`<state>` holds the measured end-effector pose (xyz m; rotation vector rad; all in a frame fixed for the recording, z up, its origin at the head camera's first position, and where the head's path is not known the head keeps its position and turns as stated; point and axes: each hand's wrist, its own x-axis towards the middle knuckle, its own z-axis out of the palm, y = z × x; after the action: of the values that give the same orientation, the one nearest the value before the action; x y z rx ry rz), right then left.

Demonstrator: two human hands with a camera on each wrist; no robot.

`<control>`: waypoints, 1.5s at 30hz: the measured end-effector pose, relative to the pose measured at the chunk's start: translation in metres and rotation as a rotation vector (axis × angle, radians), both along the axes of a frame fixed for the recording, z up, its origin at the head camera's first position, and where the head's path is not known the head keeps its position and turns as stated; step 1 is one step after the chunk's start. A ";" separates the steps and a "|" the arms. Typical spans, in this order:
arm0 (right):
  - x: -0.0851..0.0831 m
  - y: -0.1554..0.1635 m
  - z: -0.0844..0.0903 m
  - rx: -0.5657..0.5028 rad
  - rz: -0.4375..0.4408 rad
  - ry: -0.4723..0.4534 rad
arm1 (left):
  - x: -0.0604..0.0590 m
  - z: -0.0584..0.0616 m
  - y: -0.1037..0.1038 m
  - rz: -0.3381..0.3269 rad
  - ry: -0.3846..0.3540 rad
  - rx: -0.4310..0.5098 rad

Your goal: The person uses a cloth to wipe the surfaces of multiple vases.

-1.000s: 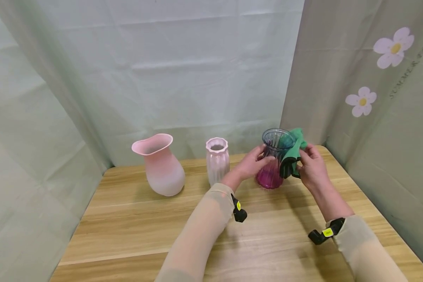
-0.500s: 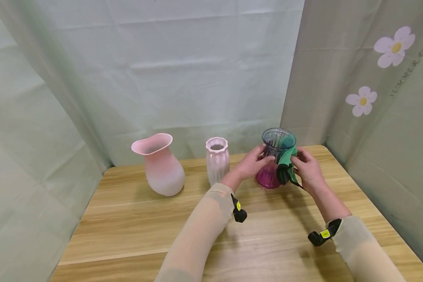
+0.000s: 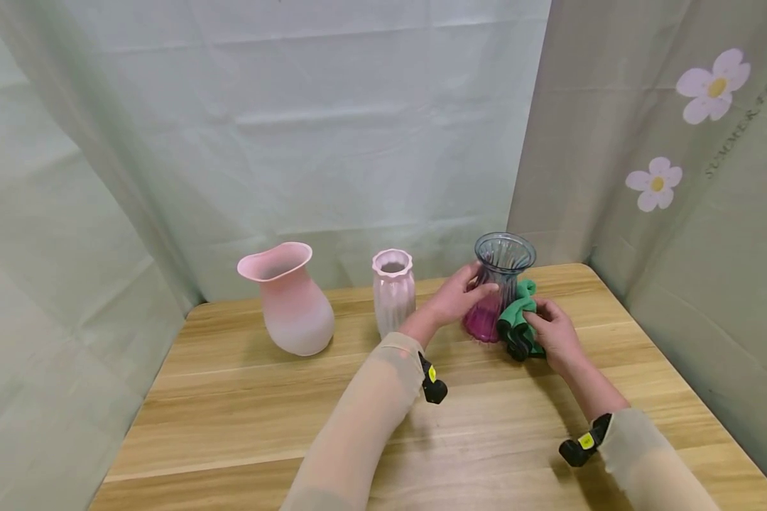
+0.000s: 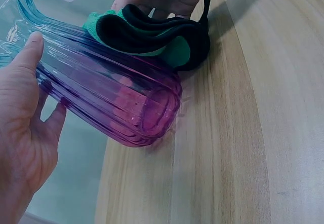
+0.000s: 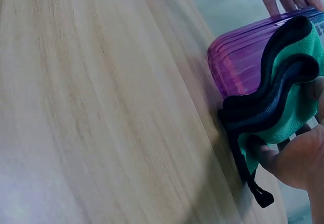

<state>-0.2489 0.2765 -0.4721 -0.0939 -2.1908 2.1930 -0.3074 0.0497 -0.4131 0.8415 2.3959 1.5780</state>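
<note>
A ribbed glass vase [image 3: 492,312], bluish at its flared rim and magenta at the base, stands upright on the table. My left hand [image 3: 455,294] grips its neck from the left, thumb in front, as the left wrist view shows. My right hand [image 3: 555,332] pinches a bunched green cloth [image 3: 518,312] with black edging and holds it against the lower right side of the vase. In the right wrist view the folds of the cloth [image 5: 283,92] lie along the magenta glass, and a black loop hangs from one corner.
A white ribbed vase [image 3: 394,294] with a scalloped rim stands just left of my left forearm. Farther left is a pink-and-white vase [image 3: 297,309] with a wavy mouth. Pale curtains [image 3: 332,142] enclose the wooden table [image 3: 243,426] at the back and sides.
My right hand has slid the cloth down the right side of the glass vase, from near the rim to near the base. The left hand keeps its grip in place.
</note>
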 end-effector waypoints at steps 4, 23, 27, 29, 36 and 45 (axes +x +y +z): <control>0.002 -0.002 -0.003 -0.003 -0.006 0.035 | 0.000 0.000 0.000 0.004 0.005 -0.010; 0.000 -0.020 0.043 0.012 -0.110 0.047 | -0.001 -0.001 0.000 -0.007 0.026 0.004; -0.001 -0.023 0.058 -0.068 -0.095 0.071 | -0.002 -0.002 0.000 -0.009 0.039 0.002; -0.001 -0.024 0.064 -0.150 -0.093 0.086 | -0.002 -0.003 0.000 -0.009 0.037 -0.001; 0.000 -0.024 0.075 -0.432 -0.091 0.148 | 0.000 -0.003 0.001 0.005 0.010 -0.039; -0.001 -0.021 0.075 -0.426 -0.061 0.184 | 0.002 0.000 -0.001 0.020 -0.007 -0.051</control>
<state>-0.2499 0.2559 -0.3974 0.0283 -1.5820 2.4818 -0.3054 0.0487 -0.4130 0.8039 2.4358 1.5180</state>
